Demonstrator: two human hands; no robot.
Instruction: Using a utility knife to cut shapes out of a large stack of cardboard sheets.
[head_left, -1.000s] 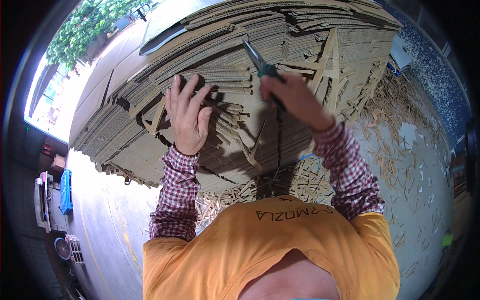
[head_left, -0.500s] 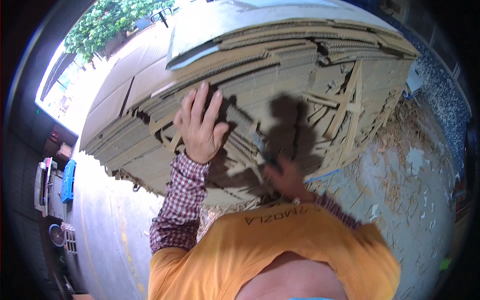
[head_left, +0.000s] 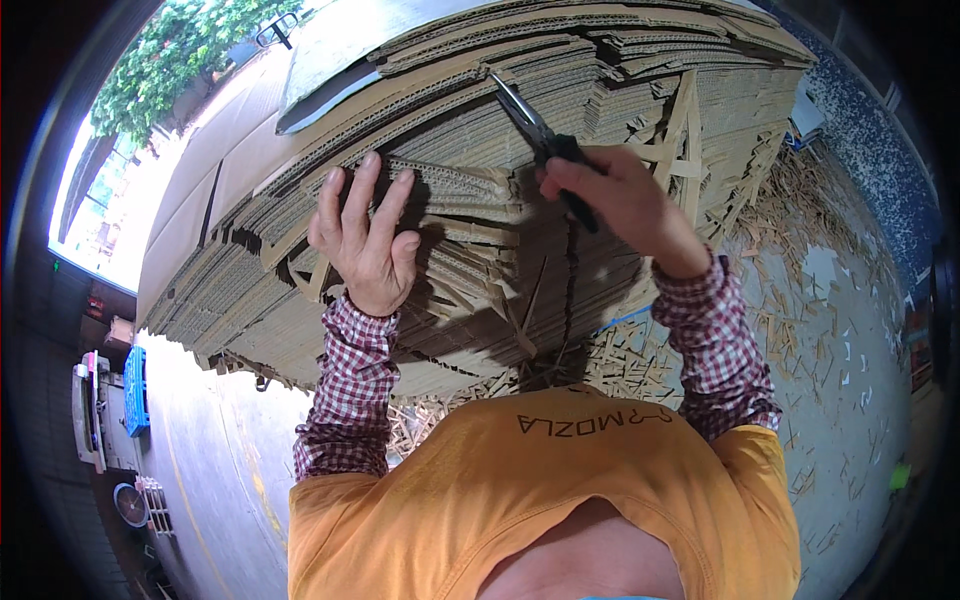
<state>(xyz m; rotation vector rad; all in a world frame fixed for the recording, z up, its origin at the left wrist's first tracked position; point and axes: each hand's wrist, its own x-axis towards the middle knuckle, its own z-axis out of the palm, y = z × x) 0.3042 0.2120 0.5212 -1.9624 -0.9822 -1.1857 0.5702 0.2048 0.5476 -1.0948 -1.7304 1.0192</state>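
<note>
Left hand (head_left: 365,240): fingers spread wide, palm laid flat against the near face of the cardboard stack (head_left: 480,130), grasping nothing. Right hand (head_left: 620,200): closed around the dark handles of a pair of pliers (head_left: 540,135), gripped firmly, wrist bent toward the stack. Pliers: slim metal jaws pointed up and left, tips set at the edge of a corrugated sheet near the top of the stack, just right of the left hand; cannot tell whether the jaws are pinched on the sheet. Cardboard stack: tall pile of flattened brown corrugated sheets, filling the far centre, layers uneven, torn strips and loose flaps hanging from the near face, a dark vertical gap below the right hand. Blue strap (head_left: 625,320): thin, lying at the near right foot of the stack. Cardboard scraps (head_left: 800,250): pale slivers and offcuts scattered over the grey concrete floor (head_left: 230,470) to the right, thick close to the stack, thinner farther right. Both forearms in red-and-white checked sleeves (head_left: 345,400), orange shirt (head_left: 520,490) at the near edge. Blue crate-like object (head_left: 136,390) at far left, beside a white rack; green foliage (head_left: 170,60) at upper left beyond the stack.
</note>
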